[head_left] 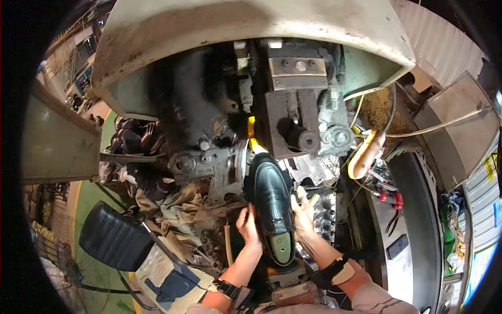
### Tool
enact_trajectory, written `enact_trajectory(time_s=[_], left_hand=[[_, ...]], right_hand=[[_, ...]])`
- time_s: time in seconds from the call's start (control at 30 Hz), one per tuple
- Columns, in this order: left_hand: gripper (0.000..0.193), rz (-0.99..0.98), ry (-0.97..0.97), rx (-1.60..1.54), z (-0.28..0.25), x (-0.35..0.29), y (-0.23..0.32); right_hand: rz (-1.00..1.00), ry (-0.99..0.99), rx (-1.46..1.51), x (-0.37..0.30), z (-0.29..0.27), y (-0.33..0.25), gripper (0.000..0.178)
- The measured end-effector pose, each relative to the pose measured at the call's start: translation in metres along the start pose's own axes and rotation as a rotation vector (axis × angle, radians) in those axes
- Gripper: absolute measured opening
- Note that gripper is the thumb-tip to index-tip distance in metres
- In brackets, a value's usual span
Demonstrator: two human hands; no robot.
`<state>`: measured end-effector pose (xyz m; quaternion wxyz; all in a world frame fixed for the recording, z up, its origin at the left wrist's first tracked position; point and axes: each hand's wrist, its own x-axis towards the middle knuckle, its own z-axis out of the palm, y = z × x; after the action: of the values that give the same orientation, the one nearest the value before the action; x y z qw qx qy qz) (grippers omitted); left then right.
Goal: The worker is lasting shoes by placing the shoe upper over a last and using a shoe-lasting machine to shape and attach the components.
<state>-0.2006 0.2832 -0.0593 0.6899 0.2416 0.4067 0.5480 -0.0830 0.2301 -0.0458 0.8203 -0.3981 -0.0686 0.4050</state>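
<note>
Head: black shoe (272, 193) between left grip (249, 226) and right grip (303, 215).

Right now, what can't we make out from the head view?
All in the head view:
- Shoe: sole hidden beneath the shoe's own top.
- Left hand: some fingers hidden, apparently by the shoe.
- Machine: parts left of the block lost in shadow under the pale hood.
- Phone: too small to tell whether its screen is lit.
- Right sleeve: cut off by the lower edge.
</note>
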Motion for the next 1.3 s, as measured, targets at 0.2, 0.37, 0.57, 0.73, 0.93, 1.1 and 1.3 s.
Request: enact_trajectory(time_s=[0.2, 0.37, 0.57, 0.73, 0.93, 1.1, 1.3], left_hand=[[0.024, 0.033, -0.02, 0.064, 0.005, -0.001, -0.001], [0.021, -0.074, 0.016, -0.037, 0.017, -0.008, 0.016], [0.03, 0.039, -0.105, 0.366, -0.001, -0.005, 0.038], [0.032, 0.426, 0.309, 0.754, -0.165, 0.038, 0.039], [0.039, -0.006, 0.23, 0.755, -0.242, 0.049, 0.002], [0.031, 0.755, 0.275, 1.243, -0.19, 0.012, 0.042], [0.037, 0.43, -0.358, 1.418, -0.108, -0.057, 0.009]], right_hand=[[0.034, -0.091, 0.043, -0.001, 0.009, -0.012, 0.047], [0.107, -0.039, 0.087, 0.002, 0.004, -0.011, 0.047], [0.213, -0.218, 0.053, 0.014, -0.053, -0.034, 0.053], [0.218, -0.017, -0.431, -0.006, -0.087, -0.104, 0.046], [0.277, 0.283, -0.656, 0.008, -0.255, -0.08, 0.073], [0.234, 0.431, -1.003, -0.009, -0.344, -0.048, 0.06], [0.511, 0.413, -0.845, -0.015, -0.361, 0.011, 0.07]])
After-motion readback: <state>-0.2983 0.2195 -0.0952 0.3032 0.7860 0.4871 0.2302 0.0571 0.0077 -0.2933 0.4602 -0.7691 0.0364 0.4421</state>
